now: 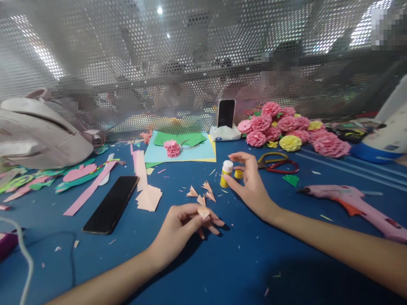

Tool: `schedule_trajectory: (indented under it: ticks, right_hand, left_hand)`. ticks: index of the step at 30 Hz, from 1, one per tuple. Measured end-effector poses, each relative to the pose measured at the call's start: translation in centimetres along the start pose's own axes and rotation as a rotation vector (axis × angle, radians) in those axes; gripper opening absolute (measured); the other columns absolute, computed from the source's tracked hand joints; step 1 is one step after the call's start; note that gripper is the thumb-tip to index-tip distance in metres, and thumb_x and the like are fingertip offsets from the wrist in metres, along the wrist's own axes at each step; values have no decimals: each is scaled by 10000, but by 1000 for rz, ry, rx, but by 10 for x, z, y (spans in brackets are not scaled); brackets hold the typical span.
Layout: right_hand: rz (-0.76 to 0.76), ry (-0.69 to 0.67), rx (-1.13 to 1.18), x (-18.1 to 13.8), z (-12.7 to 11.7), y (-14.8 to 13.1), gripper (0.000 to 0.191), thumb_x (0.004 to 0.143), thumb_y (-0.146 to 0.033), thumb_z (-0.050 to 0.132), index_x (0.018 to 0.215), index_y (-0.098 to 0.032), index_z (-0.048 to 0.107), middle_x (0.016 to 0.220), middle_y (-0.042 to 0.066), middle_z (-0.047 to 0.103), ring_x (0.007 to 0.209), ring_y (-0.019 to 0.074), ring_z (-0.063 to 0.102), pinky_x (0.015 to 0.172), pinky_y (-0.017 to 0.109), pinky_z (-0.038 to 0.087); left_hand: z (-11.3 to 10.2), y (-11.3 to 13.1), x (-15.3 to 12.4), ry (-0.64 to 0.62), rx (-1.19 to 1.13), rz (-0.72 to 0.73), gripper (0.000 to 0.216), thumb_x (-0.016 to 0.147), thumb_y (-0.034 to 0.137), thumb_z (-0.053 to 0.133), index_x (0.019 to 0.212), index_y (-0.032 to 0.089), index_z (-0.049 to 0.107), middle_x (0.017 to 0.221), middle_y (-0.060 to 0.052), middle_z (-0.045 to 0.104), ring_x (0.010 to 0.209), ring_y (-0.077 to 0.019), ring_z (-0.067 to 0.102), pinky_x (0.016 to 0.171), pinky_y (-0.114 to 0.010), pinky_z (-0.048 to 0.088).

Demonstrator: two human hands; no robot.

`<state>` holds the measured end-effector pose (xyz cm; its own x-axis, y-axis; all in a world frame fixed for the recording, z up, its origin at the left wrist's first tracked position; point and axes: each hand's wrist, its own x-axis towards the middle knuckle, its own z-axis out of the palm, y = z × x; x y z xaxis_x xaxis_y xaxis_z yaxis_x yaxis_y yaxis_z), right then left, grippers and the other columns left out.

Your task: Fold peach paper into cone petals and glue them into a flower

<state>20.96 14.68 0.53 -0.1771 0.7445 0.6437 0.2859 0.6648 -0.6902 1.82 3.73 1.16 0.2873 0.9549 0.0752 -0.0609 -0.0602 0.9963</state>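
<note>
My left hand [187, 226] pinches a small folded peach paper piece [204, 212] between thumb and forefinger, its other fingers stretched out. Just beyond it, several similar folded paper pieces [201, 200] lie on the blue table. An uncapped glue stick [227, 173] with a yellow body and white top stands upright. My right hand [249, 182] is beside it with fingers apart; the thumb tip overlaps the body, and whether it touches is unclear. The yellow cap [238, 174] sits by the right fingers. Flat peach paper squares [149, 198] lie to the left.
A black phone [111, 205] lies left; another phone [226, 113] stands at the back. Scissors [276, 163], a pink glue gun [352, 201] and pink paper flowers [270, 123] are on the right. A bag [41, 131] stands far left, before a perforated metal screen [127, 55].
</note>
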Motion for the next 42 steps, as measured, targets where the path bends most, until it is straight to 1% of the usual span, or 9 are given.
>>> schedule_trajectory:
  ticks: [4, 7, 10, 17, 22, 25, 28, 36, 42]
  right_hand:
    - [-229, 58, -107, -4, -6, -9, 411, 866, -199, 591, 1242, -259, 437, 1219, 97, 495, 1169, 266, 497, 941, 438, 451]
    - [-540, -199, -232, -8, -9, -16, 368, 887, -106, 541, 1220, -250, 479, 1135, 72, 609, 1079, 238, 564, 940, 418, 446]
    - [-644, -490, -397, -10, -7, -17, 341, 944, -98, 468, 1265, -210, 493, 1163, 78, 653, 1038, 228, 593, 908, 391, 461]
    - [-425, -616, -327, -9, -4, -15, 204, 978, -169, 473, 1148, -183, 586, 1017, 70, 664, 960, 204, 606, 846, 344, 487]
    - [-205, -483, -8, -10, -7, -24, 97, 943, -180, 559, 1021, -199, 614, 914, 28, 643, 821, 143, 609, 762, 270, 509]
    - [-78, -389, 181, -12, -7, -32, 65, 912, -205, 611, 977, -198, 616, 929, 28, 650, 805, 132, 628, 740, 253, 539]
    - [34, -422, 275, -14, -6, -42, 90, 894, -198, 633, 979, -197, 605, 936, 21, 654, 820, 126, 653, 755, 239, 557]
    - [129, -554, 352, -17, -5, -54, 141, 883, -187, 648, 1014, -195, 595, 912, 7, 662, 826, 115, 662, 783, 229, 556]
    - [196, -555, 396, -18, -5, -60, 186, 864, -211, 678, 1027, -191, 590, 911, 7, 657, 817, 115, 648, 773, 231, 537]
  left_hand:
    - [2, 1, -2, 10, 79, 23, 280, 969, 288, 507, 905, 127, 727, 935, -117, 770, 767, -172, 726, 591, -203, 509]
    - [5, 5, -8, -38, 246, 102, 258, 965, 234, 513, 891, 145, 743, 877, -71, 774, 778, -150, 714, 697, -201, 525]
    - [7, 8, -13, -165, 401, 190, 238, 952, 166, 520, 930, 150, 757, 903, -54, 775, 837, -143, 719, 819, -194, 509]
    - [6, 8, -13, -131, 410, 182, 246, 955, 169, 509, 939, 168, 755, 905, -38, 773, 826, -140, 714, 804, -196, 521]
    - [4, 0, -11, 35, 460, 181, 232, 947, 175, 517, 947, 198, 749, 876, -26, 762, 783, -149, 698, 769, -230, 531]
    - [3, -1, -9, 81, 518, 218, 223, 928, 151, 537, 942, 212, 751, 993, -48, 739, 956, -190, 675, 883, -294, 511]
    - [3, 1, -8, 88, 537, 225, 216, 909, 129, 561, 913, 222, 756, 1149, -61, 685, 1087, -218, 623, 975, -347, 464]
    - [5, 4, -7, 39, 502, 238, 209, 940, 167, 551, 941, 202, 757, 966, -49, 711, 908, -182, 649, 845, -269, 484]
    - [5, 2, -8, 39, 514, 227, 218, 947, 201, 548, 927, 191, 765, 926, -49, 737, 859, -177, 663, 820, -259, 489]
